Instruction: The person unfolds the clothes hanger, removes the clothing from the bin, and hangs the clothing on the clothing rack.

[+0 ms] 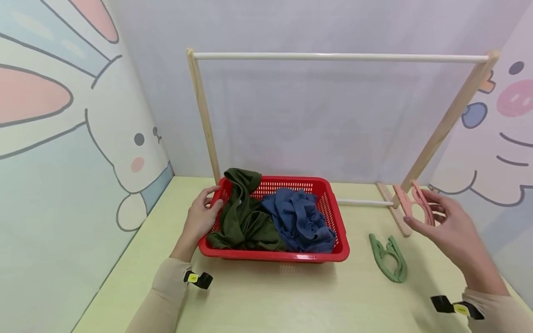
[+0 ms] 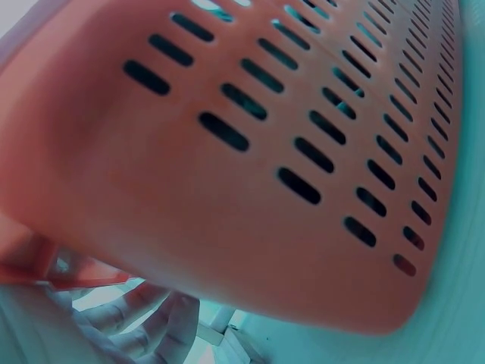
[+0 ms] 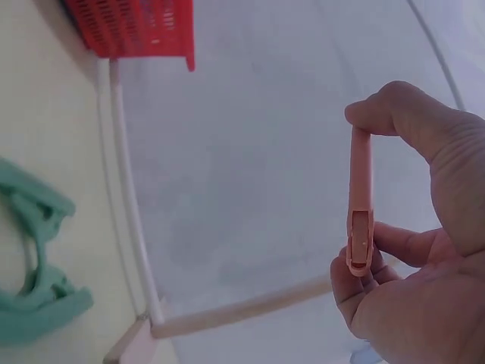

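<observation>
Pink folded plastic hanger (image 1: pixel 424 203): pinched in right hand (image 1: pixel 451 226) | green folded plastic hanger (image 1: pixel 380 259): on pale-yellow tabletop (image 1: pixel 266 300), below and left of right hand | left hand (image 1: pixel 201 217): clamped on rim of red perforated plastic basket (image 1: pixel 275 255)

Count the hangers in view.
2: the pink hanger in the right hand, the green hanger on the table, right of the basket. The clothes may hide more.
</observation>
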The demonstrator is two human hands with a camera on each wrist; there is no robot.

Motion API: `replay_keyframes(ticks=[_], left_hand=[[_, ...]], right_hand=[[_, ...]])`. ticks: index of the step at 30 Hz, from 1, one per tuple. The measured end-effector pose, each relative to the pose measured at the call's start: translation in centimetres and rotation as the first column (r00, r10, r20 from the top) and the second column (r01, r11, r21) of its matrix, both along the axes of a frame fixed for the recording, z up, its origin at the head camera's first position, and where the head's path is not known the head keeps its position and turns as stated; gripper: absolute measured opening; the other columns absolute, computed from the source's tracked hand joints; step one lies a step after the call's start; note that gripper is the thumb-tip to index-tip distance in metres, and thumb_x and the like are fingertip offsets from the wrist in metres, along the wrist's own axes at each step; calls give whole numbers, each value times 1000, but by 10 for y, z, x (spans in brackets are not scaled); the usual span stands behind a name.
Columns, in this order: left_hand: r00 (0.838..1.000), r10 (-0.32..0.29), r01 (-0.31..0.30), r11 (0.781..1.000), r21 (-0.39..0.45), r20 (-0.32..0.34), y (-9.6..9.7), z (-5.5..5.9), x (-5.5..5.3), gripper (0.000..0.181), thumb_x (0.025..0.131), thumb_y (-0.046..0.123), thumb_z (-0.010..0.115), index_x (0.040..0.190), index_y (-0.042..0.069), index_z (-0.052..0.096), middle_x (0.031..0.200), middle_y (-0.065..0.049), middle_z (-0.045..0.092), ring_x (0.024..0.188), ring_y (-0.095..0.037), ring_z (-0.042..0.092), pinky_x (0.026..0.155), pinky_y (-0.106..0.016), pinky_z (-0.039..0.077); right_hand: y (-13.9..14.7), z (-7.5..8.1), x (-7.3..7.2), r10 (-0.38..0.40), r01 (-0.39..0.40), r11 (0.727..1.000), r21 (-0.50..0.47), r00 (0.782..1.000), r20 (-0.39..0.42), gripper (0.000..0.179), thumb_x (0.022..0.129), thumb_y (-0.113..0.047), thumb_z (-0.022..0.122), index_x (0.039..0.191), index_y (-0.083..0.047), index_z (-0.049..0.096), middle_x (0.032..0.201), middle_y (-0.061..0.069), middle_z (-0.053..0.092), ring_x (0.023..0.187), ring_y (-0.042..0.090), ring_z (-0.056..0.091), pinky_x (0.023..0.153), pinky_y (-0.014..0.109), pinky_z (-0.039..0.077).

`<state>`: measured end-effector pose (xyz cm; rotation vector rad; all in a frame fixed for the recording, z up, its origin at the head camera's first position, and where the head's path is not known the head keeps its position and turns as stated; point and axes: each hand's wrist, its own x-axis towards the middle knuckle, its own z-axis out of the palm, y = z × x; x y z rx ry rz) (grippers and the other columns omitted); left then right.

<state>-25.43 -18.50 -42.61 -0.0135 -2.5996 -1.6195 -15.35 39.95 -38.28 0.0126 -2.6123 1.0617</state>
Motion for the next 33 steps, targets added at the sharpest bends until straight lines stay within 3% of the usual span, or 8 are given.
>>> replay_keyframes(ticks=[6, 13, 23, 33], left_hand=[[1000, -9, 9, 1000, -2, -8, 2, 0, -1, 54, 115, 22, 62, 167, 19, 48, 148, -26, 66, 126, -43, 69, 101, -57, 63], [1000, -20, 20, 1000, -7, -15, 3, 1, -3, 53, 115, 22, 62, 167, 19, 49, 147, -26, 66, 125, -43, 70, 100, -56, 63], [1000, -20, 20, 1000, -13, -24, -4, -1, 2, 53, 115, 23, 62, 166, 19, 50, 144, -26, 69, 120, -40, 74, 97, -52, 64], [999, -32, 32, 999, -8, -30, -2, -1, -1, 54, 115, 21, 62, 167, 18, 49, 144, -26, 69, 121, -41, 74, 100, -54, 63]], right_hand=[[-39, 30, -13, 9, -11, 999, -30, 998, -64, 94, 95, -28, 93, 172, -12, 42, 146, 8, 49, 112, -2, 52, 83, 5, 44], [-80, 48, -31, 37, -52, 993, -102, 989, -142, 90, 94, -22, 93, 170, -17, 46, 148, 6, 50, 118, 9, 51, 87, 7, 44], [-126, 56, -46, 97, -129, 979, -160, 976, -195, 89, 93, -22, 93, 169, -18, 47, 156, 10, 50, 128, 18, 49, 95, 16, 45], [-135, 52, -50, 111, -143, 977, -161, 975, -194, 87, 93, -22, 92, 168, -15, 49, 155, 11, 50, 128, 21, 50, 96, 18, 46]])
